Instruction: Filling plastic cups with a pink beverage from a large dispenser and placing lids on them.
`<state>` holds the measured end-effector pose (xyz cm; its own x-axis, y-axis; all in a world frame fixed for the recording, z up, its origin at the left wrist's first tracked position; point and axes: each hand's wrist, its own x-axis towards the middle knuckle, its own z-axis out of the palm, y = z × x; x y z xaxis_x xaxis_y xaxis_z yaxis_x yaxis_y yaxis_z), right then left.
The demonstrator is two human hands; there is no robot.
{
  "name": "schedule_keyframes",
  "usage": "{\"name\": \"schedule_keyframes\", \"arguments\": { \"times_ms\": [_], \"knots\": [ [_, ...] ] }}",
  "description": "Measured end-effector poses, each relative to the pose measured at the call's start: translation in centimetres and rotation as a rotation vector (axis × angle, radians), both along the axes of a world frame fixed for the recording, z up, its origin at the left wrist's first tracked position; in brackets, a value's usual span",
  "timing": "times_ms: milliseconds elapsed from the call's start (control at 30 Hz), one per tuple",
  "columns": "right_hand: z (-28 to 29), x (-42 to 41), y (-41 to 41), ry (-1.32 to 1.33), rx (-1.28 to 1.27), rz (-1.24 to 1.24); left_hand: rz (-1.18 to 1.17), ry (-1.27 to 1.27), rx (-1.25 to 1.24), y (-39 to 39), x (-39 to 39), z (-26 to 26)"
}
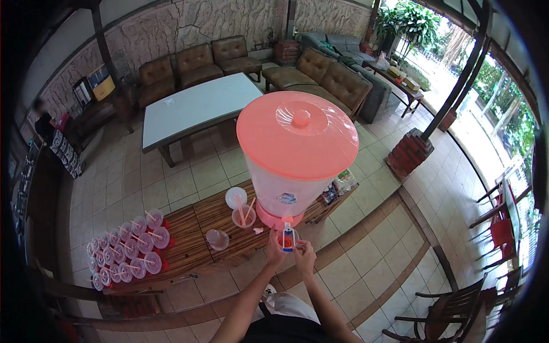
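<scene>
A large drink dispenser point(279, 188) with a translucent body and pink lid point(296, 141) stands at the edge of a striped wooden table point(184, 223). Its white and blue tap point(288, 240) juts out towards me. Under the tap, my left hand point(276, 248) grips the left side of a clear plastic cup point(281, 235) with red contents. At the cup's right side are the bent fingers of my right hand point(305, 256); whether they grip the cup or only touch it is unclear. Beside the dispenser sits a tub point(236, 218) with pink straws, near a stack of clear cups point(217, 240).
Rows of lidded cups point(146, 242) with straws fill the table's left end. A round white lid point(236, 197) lies behind the tub, and packets point(343, 182) are at the right end. Beyond are a white-topped table point(201, 107) and brown sofas point(195, 60). A person point(55, 133) stands far left.
</scene>
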<state>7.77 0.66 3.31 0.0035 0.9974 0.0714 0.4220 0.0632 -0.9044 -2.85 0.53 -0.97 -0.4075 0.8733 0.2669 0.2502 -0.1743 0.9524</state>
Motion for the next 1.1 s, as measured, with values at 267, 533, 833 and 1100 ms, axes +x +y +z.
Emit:
{"name": "schedule_keyframes", "arguments": {
  "times_ms": [267, 533, 833, 1100],
  "knots": [
    [-0.2, 0.0, 0.1, -0.082, -0.036, 0.006, -0.020, -0.032, 0.038, 0.0, -0.1, 0.5],
    [-0.3, 0.0, 0.3, 0.084, -0.081, 0.028, 0.022, 0.053, 0.003, 0.1, -0.2, 1.1],
    [1.5, -0.1, -0.1, 0.171, -0.182, 0.045, 0.021, -0.033, 0.060, -0.6, -0.1, 1.5],
    [0.5, -0.4, 0.3, 0.109, -0.176, 0.038, -0.005, -0.062, 0.004, -0.1, -1.1, -1.9]
  ]
}}
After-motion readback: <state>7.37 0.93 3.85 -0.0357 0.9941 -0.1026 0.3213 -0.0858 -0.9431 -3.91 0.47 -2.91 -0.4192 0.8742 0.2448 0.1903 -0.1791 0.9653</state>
